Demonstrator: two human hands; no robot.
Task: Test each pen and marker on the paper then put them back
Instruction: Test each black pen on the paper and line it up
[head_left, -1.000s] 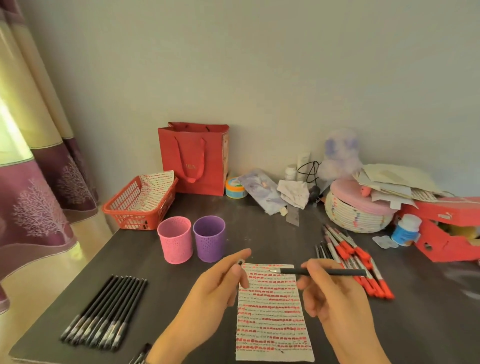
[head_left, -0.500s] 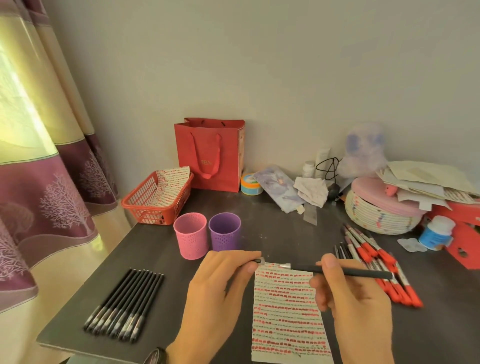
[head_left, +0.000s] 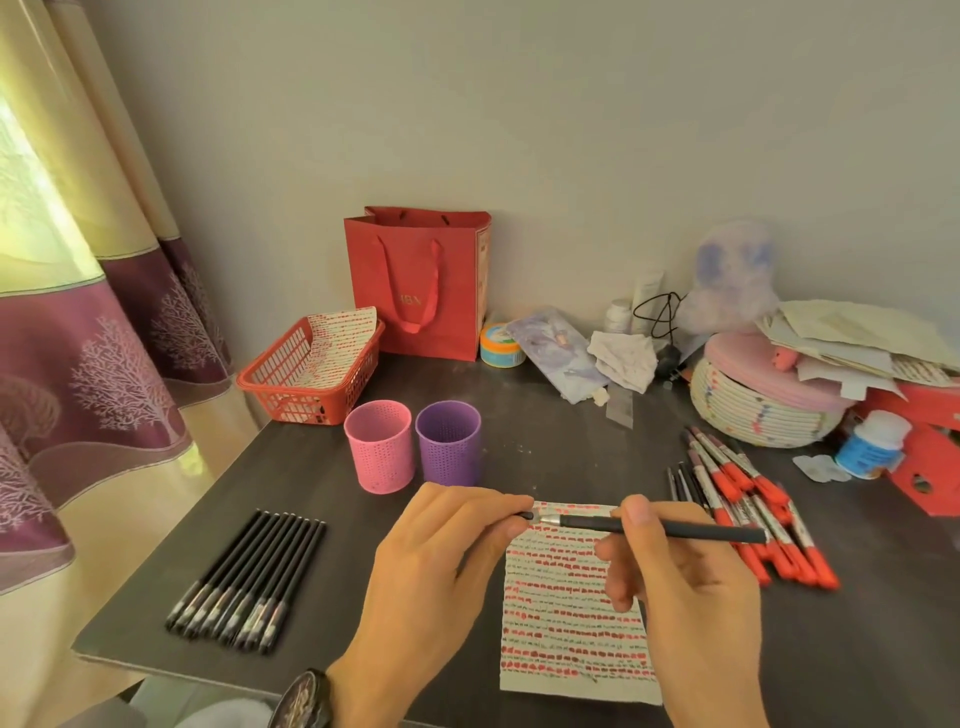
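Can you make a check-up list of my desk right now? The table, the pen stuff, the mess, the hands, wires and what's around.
Surface: dark table; the paper lies flat, full of rows of red marks.
Job's things: black pen held level over the paper's top edge; row of black pens at left; red markers piled at right; pink cup and purple cup upright, side by side.
Clutter: red basket, red bag, woven basket under loose papers.
Grips: left grip pinches the cap at the pen's tip; right grip holds the barrel.
Cables: black cable by the wall, away from the paper.
Surroundings: curtain at left, plain wall behind.
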